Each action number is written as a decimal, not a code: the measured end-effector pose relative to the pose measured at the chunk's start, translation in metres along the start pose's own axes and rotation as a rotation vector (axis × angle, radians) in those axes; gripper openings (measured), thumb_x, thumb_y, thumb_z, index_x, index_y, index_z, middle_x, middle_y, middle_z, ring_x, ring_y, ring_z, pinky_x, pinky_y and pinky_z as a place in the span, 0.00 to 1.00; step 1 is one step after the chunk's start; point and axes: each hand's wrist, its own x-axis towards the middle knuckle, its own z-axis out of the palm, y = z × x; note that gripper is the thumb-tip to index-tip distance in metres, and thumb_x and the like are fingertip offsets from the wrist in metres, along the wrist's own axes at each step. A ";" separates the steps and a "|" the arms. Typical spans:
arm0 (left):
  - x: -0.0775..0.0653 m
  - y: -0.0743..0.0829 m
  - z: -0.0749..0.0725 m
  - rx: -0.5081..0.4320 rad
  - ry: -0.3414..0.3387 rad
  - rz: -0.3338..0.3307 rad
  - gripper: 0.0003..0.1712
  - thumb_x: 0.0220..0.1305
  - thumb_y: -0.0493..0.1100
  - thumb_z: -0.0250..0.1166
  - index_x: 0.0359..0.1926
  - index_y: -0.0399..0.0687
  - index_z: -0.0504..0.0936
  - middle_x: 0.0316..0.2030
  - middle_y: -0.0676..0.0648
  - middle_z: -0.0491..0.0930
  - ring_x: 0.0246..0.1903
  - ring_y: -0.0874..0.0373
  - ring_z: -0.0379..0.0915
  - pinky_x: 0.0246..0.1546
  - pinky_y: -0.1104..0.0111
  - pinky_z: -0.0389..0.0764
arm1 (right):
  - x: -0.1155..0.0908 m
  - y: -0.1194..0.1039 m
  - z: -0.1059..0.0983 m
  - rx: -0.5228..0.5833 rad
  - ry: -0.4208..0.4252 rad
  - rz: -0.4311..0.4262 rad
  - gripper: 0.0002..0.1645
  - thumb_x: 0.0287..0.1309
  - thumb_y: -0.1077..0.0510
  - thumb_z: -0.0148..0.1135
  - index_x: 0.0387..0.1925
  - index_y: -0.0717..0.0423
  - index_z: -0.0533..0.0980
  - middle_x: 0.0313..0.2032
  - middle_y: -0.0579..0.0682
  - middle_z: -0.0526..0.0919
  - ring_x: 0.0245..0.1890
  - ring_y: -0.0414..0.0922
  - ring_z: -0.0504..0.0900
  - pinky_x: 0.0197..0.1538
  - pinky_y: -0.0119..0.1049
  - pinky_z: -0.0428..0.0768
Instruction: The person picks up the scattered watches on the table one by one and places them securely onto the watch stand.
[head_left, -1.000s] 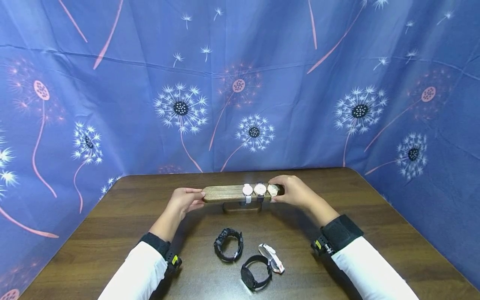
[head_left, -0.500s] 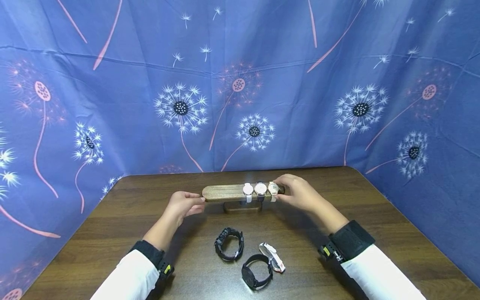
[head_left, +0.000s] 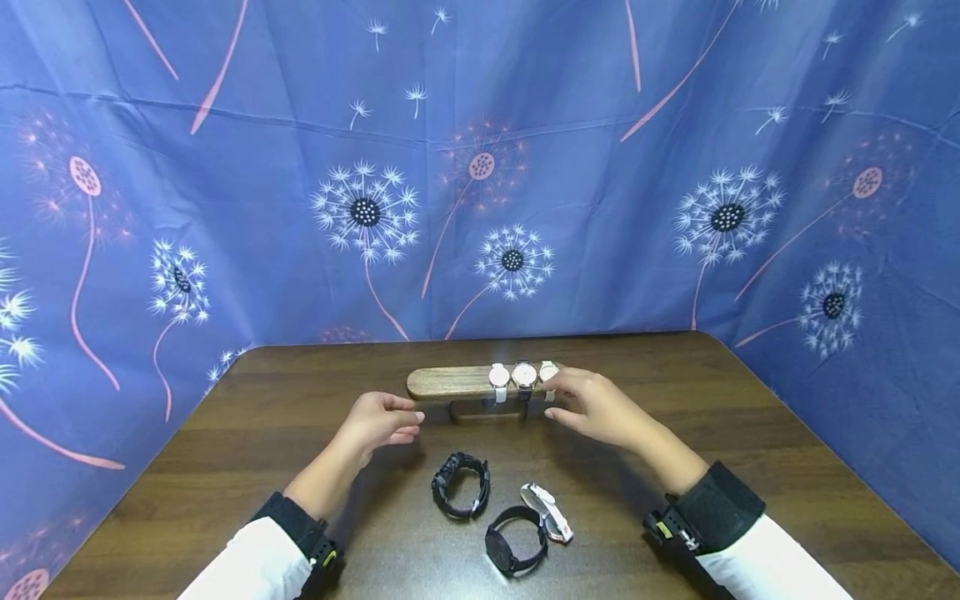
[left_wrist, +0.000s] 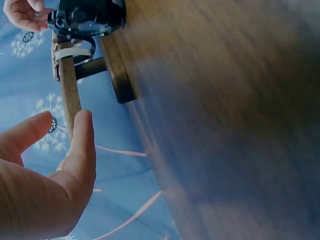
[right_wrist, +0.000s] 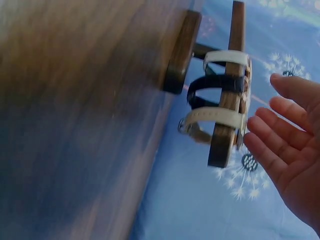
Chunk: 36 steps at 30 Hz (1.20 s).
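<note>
A wooden watch stand (head_left: 447,383) holds three watches side by side at its right end: a white-strapped watch (head_left: 498,377), a dark-strapped watch (head_left: 524,375) and a cream-strapped watch (right_wrist: 215,116). My left hand (head_left: 381,425) is just in front of the stand's left end, fingers loosely extended and holding nothing. With fingers spread and relaxed, my right hand (head_left: 596,406) hovers at the stand's right end and partly covers the cream-strapped watch in the head view. In the right wrist view, its fingertips (right_wrist: 252,140) are close to the watch faces and grip nothing.
On the wooden table (head_left: 247,467), nearer me, lie a chunky black watch (head_left: 459,486), a black round-faced watch (head_left: 516,542) and a white watch (head_left: 547,512). A blue dandelion-print cloth (head_left: 600,208) hangs behind the table.
My right hand has let go of the stand's right end and the cream-strapped watch, drawing back toward me. My left hand has come off the stand's left end and lowered slightly.
</note>
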 end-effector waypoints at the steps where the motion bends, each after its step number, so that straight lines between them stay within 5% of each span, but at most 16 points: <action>1: -0.002 0.000 0.001 0.014 -0.010 0.001 0.21 0.62 0.31 0.65 0.53 0.22 0.75 0.44 0.33 0.82 0.41 0.40 0.82 0.38 0.62 0.85 | 0.000 -0.002 0.001 0.002 -0.021 -0.005 0.16 0.53 0.61 0.72 0.44 0.61 0.81 0.40 0.51 0.84 0.36 0.46 0.82 0.42 0.41 0.82; 17: -0.024 -0.003 0.011 0.145 -0.107 0.041 0.10 0.62 0.34 0.65 0.42 0.29 0.81 0.40 0.36 0.82 0.36 0.44 0.83 0.32 0.61 0.86 | 0.018 -0.039 0.033 0.019 -0.328 -0.129 0.10 0.55 0.60 0.69 0.39 0.61 0.82 0.34 0.48 0.85 0.32 0.36 0.80 0.36 0.28 0.80; 27: -0.027 -0.008 0.012 0.161 -0.144 0.048 0.10 0.63 0.35 0.65 0.40 0.29 0.81 0.39 0.38 0.81 0.36 0.45 0.83 0.32 0.61 0.86 | 0.048 -0.068 0.048 0.113 -0.496 0.122 0.14 0.54 0.57 0.70 0.38 0.63 0.82 0.28 0.45 0.84 0.28 0.35 0.79 0.34 0.28 0.80; 36: -0.026 -0.006 0.014 0.164 -0.147 0.041 0.10 0.63 0.35 0.64 0.41 0.29 0.81 0.39 0.38 0.81 0.34 0.49 0.82 0.32 0.62 0.86 | 0.065 -0.082 0.060 0.117 -0.550 0.226 0.08 0.49 0.59 0.72 0.28 0.59 0.81 0.21 0.43 0.81 0.21 0.36 0.78 0.29 0.27 0.78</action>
